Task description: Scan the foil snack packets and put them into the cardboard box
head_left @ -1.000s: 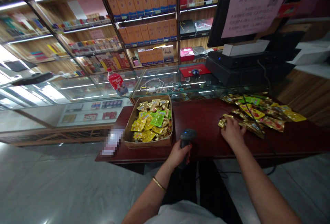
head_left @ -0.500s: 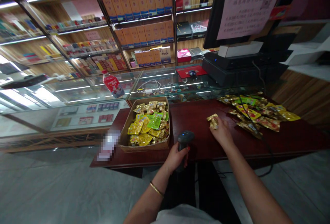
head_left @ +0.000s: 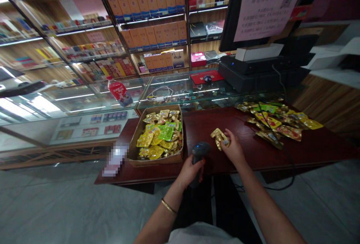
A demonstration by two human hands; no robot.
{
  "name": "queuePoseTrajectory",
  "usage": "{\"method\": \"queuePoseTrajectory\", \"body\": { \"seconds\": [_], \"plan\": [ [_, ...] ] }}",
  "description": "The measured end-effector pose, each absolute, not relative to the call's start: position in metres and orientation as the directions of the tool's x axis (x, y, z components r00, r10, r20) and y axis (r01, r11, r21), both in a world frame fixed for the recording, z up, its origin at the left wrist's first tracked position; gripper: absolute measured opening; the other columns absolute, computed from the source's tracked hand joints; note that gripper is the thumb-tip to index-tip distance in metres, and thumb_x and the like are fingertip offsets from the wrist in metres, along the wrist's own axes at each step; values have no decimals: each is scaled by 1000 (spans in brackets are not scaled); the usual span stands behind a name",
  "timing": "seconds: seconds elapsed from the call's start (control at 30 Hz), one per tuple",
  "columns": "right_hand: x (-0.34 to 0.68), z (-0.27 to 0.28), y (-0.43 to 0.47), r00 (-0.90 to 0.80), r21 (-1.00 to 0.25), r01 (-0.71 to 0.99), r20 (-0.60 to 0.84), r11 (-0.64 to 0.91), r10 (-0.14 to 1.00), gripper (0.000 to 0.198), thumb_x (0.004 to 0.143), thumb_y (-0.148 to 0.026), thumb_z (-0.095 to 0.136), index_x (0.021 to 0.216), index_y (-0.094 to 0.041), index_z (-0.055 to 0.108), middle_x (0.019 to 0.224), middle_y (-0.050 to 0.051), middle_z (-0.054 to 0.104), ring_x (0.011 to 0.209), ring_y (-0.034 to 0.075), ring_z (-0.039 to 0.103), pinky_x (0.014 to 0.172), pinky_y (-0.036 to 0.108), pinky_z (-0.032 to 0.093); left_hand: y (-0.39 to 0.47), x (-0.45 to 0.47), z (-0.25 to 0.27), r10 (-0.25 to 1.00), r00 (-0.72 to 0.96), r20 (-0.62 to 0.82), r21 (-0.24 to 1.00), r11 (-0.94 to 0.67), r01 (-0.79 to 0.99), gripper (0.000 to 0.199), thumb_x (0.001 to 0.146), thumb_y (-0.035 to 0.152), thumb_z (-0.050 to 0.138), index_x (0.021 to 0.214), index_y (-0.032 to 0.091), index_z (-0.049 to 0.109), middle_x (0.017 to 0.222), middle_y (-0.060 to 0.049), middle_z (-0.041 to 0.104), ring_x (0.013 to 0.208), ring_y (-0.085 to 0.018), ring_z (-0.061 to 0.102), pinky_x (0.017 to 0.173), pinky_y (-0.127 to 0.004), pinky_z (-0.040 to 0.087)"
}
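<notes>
My left hand (head_left: 191, 169) is wrapped round the handle of a dark barcode scanner (head_left: 200, 148), whose head points away over the table edge. To its right, my right hand (head_left: 233, 148) grips a gold foil snack packet (head_left: 218, 138) by its right side, just above the table. Left of the scanner stands an open cardboard box (head_left: 134, 142) filled with gold, yellow and green packets (head_left: 166, 131). A loose pile of similar packets (head_left: 277, 120) lies on the table's right part, beyond my right hand.
The dark red wooden table (head_left: 197, 124) abuts a glass counter (head_left: 180, 86). On that counter are a red-labelled bottle (head_left: 119, 92), a white cable (head_left: 160, 98), a mouse (head_left: 207, 79) and a monitor (head_left: 232, 23). A black cable (head_left: 291, 165) crosses the packet pile and hangs over the edge.
My right hand has moved left with the gold packet, toward the scanner, and the packet now shows more of its face. My left hand still holds the scanner in nearly the same place.
</notes>
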State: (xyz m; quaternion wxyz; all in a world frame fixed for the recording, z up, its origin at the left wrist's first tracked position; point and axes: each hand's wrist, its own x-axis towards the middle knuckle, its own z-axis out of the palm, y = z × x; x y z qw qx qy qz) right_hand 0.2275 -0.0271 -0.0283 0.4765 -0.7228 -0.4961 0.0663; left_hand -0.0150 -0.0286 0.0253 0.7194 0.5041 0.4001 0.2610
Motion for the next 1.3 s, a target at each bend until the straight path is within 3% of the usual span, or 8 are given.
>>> {"method": "queuePoseTrajectory", "body": {
  "seconds": [0.17, 0.27, 0.47, 0.6, 0.73, 0.87, 1.07, 1.3],
  "plan": [
    [199, -16, -31, 559, -389, 827, 503, -406, 659, 62, 91, -54, 55, 133, -9, 59, 147, 29, 50, 142, 47, 35, 110, 73, 23, -28, -16, 22, 781, 548, -300, 940, 341, 27, 43, 76, 53, 73, 94, 19, 53, 56, 7, 57, 34, -9, 50, 34, -19, 41],
    [194, -13, -35, 516, -316, 856, 482, -408, 709, 61, 93, -57, 52, 130, -9, 62, 147, 30, 50, 142, 48, 35, 110, 75, 20, -28, -16, 20, 782, 547, -300, 940, 339, 30, 43, 76, 53, 73, 94, 19, 54, 56, 7, 58, 34, -10, 50, 34, -20, 41],
    [221, 9, -18, 100, -280, 960, 346, 1, 933, 67, 89, -16, 49, 155, -21, 41, 167, 13, 29, 154, 32, 24, 115, 52, 36, -27, -16, 22, 772, 561, -298, 941, 335, 39, 42, 76, 52, 72, 94, 19, 53, 56, 7, 58, 34, -10, 51, 33, -20, 40],
    [239, 40, 9, -320, -128, 936, 71, 327, 945, 69, 79, 1, 48, 137, -33, 62, 157, 5, 50, 150, 30, 35, 117, 61, 27, -27, -17, 24, 777, 557, -292, 946, 321, 48, 42, 76, 52, 72, 92, 20, 51, 55, 8, 56, 33, -10, 49, 33, -20, 40],
    [250, 62, 18, -367, -31, 929, 50, 369, 929, 41, 81, -2, 59, 110, -26, 75, 140, 10, 65, 145, 32, 43, 118, 63, 23, -28, -18, 24, 781, 549, -297, 942, 333, 36, 45, 75, 56, 73, 92, 20, 51, 55, 7, 57, 33, -10, 50, 33, -19, 39],
    [256, 54, 7, -141, -164, 971, 177, 171, 974, 18, 84, -22, 71, 102, -20, 70, 116, 14, 73, 121, 32, 64, 103, 48, 46, -28, -18, 22, 783, 553, -284, 942, 335, 9, 47, 74, 58, 75, 91, 20, 52, 55, 7, 57, 34, -10, 51, 34, -19, 40],
    [228, 2, -17, 410, -780, 625, 300, -25, 861, 70, 92, -37, 60, 155, -22, 34, 120, 11, 73, 95, 24, 74, 81, 34, 58, -27, -19, 20, 775, 562, -289, 934, 357, -12, 50, 72, 59, 76, 91, 20, 52, 55, 7, 58, 33, -10, 50, 33, -20, 39],
    [200, -6, -38, 392, -634, 773, 446, -25, 804, 51, 95, -28, 49, 145, -31, 56, 129, 7, 67, 113, 25, 68, 93, 35, 56, -28, -22, 26, 784, 538, -308, 928, 373, -11, 49, 73, 57, 75, 95, 19, 53, 57, 6, 59, 35, -10, 51, 34, -20, 40]
  ]
}}
